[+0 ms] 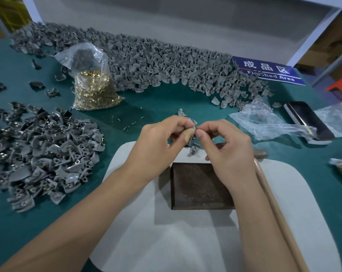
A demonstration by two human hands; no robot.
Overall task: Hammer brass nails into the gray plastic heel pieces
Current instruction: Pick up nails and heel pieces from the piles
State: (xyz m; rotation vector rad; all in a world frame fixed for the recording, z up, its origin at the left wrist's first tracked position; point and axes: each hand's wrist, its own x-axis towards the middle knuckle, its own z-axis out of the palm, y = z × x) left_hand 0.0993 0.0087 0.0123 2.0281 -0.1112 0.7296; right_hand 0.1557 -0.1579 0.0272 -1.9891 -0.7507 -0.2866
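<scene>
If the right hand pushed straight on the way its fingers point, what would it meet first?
The right hand points left toward the gray heel piece that the left hand pinches. It would likely meet that piece first; it looks almost in contact already.

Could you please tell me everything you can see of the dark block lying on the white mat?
The block is a dark brown, square slab with bevelled edges and a speckled, worn top, metal or stone by its look. It lies flat on the white mat, below both hands. The left hand and right hand hang above its far edge without clearly touching it. A wooden handle runs past its right side.
</scene>
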